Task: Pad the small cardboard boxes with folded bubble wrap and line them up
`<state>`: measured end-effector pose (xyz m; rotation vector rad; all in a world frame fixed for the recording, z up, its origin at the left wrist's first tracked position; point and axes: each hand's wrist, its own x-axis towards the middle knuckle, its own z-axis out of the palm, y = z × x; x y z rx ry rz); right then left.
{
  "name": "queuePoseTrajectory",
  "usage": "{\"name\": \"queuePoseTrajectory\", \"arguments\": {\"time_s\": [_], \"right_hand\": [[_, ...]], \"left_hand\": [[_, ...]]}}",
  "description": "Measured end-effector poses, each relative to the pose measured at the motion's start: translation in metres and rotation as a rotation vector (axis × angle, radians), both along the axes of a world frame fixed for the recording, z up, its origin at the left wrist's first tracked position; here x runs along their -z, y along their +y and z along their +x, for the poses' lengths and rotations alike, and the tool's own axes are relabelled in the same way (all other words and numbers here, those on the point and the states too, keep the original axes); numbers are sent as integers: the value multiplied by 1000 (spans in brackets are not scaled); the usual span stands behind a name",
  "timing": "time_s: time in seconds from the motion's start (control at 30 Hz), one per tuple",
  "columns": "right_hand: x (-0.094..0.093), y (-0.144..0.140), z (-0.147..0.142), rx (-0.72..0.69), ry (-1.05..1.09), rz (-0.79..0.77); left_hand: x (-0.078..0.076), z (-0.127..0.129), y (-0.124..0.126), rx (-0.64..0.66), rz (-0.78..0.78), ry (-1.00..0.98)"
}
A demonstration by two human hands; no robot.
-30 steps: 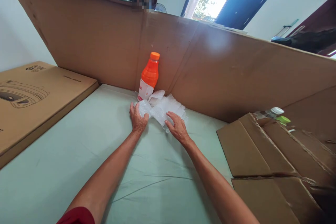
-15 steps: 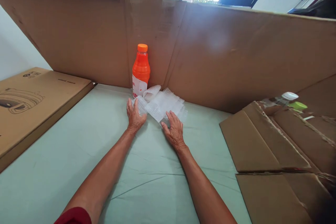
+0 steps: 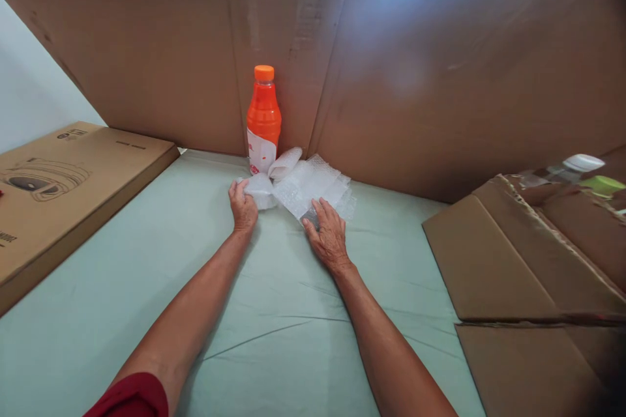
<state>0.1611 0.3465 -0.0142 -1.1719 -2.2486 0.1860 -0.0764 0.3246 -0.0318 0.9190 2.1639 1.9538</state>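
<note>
A sheet of clear bubble wrap (image 3: 317, 184) lies crumpled on the pale green cloth, its left part bunched up. My left hand (image 3: 243, 208) has its fingers curled around that bunched left end. On the wrap's near right part rests my right hand (image 3: 328, 234), fingers stretched out and thumb apart. A small dark grey patch (image 3: 310, 215) shows at the wrap beside my right thumb and fingers; what it is I cannot make out. Just behind the wrap stands an upright orange bottle (image 3: 264, 117) with an orange cap and a white label.
A tall cardboard panel (image 3: 401, 91) rises behind the bottle. To the left lies a flat printed carton (image 3: 98, 169). At the right, an open cardboard box (image 3: 493, 254) holds a clear bottle with a white cap (image 3: 583, 163) and a green item (image 3: 602, 186). Green cloth (image 3: 274, 352) covers the surface.
My left hand has gone from spread fingers to curled around the wrap's left end, which is now more bunched. The right hand has hardly moved. The view has tilted down slightly.
</note>
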Motion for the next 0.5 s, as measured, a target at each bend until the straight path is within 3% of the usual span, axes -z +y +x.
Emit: {"name": "queuePoseTrajectory", "arguments": {"time_s": [0.5], "right_hand": [[2,2,0,31,-6,0]], "left_hand": [[-5,0,-4,19,183,-193]]}}
